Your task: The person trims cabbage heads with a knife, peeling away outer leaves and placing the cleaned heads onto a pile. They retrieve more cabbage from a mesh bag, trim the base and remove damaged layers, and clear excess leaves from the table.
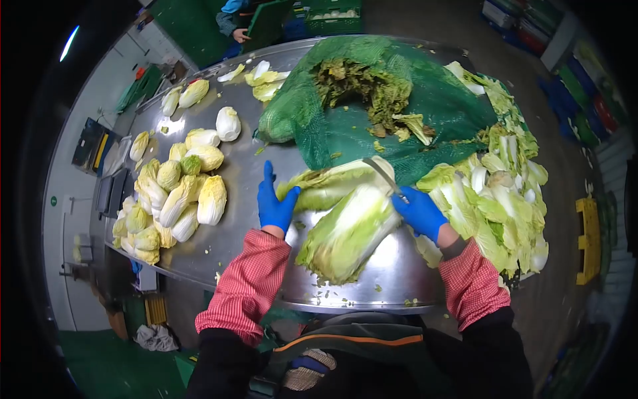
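A large napa cabbage lies on the steel table in front of me. My right hand, in a blue glove, grips a knife whose blade rests at the cabbage's far end. My left hand, also blue-gloved, is spread flat beside loosened outer leaves left of the cabbage, touching them with the thumb. Both forearms wear red checked sleeves.
Several trimmed cabbages are heaped at the table's left. A green mesh net holds leaf scraps at the back. Cut leaves pile up on the right. Another person's hand shows at the far edge by green crates.
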`<state>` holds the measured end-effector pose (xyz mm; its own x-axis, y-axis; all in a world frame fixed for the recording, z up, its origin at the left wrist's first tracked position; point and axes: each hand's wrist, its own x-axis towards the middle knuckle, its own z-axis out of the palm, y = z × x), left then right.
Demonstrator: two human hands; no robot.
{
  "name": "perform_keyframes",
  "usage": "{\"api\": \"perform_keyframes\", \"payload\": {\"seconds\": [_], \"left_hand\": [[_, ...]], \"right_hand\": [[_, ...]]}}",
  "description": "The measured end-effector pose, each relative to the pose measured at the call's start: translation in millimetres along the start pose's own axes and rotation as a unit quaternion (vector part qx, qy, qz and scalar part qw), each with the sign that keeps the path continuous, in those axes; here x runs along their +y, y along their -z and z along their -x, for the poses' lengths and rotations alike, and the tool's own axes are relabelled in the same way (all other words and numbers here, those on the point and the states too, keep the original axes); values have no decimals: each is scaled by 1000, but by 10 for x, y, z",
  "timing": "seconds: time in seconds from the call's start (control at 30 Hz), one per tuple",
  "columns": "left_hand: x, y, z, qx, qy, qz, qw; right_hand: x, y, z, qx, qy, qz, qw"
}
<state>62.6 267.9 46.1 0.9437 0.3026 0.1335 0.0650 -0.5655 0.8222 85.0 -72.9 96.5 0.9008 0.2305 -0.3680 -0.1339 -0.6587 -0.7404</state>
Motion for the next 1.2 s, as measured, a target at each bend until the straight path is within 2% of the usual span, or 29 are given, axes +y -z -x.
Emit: {"api": "perform_keyframes", "payload": {"seconds": [0.07,0.13,0.2,0.3,0.33,0.4,0.43,0.47,0.57,0.67,0.7,0.83,0.93,0.97,1.0,1.03,1.07,1.1,1.17,1.2], "left_hand": [[290,-145,111,-12,-171,-6,985],[485,-317,349,-205,12,3,979],[504,-367,457,-238,-84,-73,965],[636,-347,660,-320,-19,-135,937],[749,-325,712,-340,-4,-151,928],[953,-395,724,-318,-23,-157,935],[1114,-454,733,-292,-48,-159,942],[1223,-543,745,-264,-70,-159,949],[1309,-951,699,-255,-231,-172,923],[1287,-1205,653,-363,-243,-197,878],[1320,-1200,657,-383,-262,-186,866],[1175,-1143,654,-404,-258,-145,866],[1094,-1085,561,-379,-166,-79,907],[1075,-1021,504,-374,-125,-124,911],[861,-1039,433,-335,-154,-124,921],[822,-987,388,-322,-121,-100,934],[788,-955,348,-308,-87,-76,944],[796,-933,322,-290,-93,-56,951],[656,-1045,301,-364,3,119,924],[629,-1057,310,-391,-1,114,913]], "right_hand": [[-198,28,196,-19,-74,-126,989],[1,-43,175,22,-27,-140,989],[135,-73,176,87,-2,-161,983],[240,20,181,113,8,-71,991],[297,10,172,91,16,-41,995],[488,-103,87,48,32,18,998],[529,-258,136,147,69,28,986],[603,-294,183,150,51,3,987],[618,-280,437,163,5,-59,985],[861,-364,628,163,-35,-166,972],[767,-316,754,167,-40,-261,950],[431,-216,1061,79,-29,-438,895],[0,91,1207,81,42,-485,869],[-133,213,1230,100,52,-498,860],[-258,342,1237,117,61,-509,850],[-363,456,1214,134,70,-520,841],[-441,555,1148,178,81,-574,796],[-498,694,1097,193,77,-603,770],[-688,866,985,243,115,-620,737],[-745,923,904,262,130,-619,729]]}}
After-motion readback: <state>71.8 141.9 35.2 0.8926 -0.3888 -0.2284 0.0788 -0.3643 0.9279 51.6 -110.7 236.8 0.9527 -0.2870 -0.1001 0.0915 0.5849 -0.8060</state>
